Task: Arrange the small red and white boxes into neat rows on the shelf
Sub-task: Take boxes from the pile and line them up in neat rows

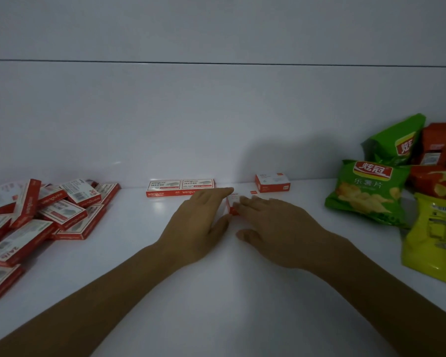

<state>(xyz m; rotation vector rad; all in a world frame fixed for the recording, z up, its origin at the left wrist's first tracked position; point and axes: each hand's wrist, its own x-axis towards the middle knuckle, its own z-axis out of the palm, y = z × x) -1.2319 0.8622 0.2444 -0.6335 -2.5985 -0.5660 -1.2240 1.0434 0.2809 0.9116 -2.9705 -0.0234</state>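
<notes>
Two red and white boxes (181,187) lie side by side against the back wall of the white shelf (129,253). A third box (272,183) stands further right at the wall. Between my hands sits another small box (232,204), mostly hidden. My left hand (196,225) rests flat to its left, fingers touching it. My right hand (276,228) covers its right side, fingertips on it. A loose pile of several boxes (44,215) lies at the left.
Green chip bags (366,194) and a yellow-green bag (433,243) lie at the right, with red packets (438,150) behind them. The white back wall (216,119) rises directly behind the boxes.
</notes>
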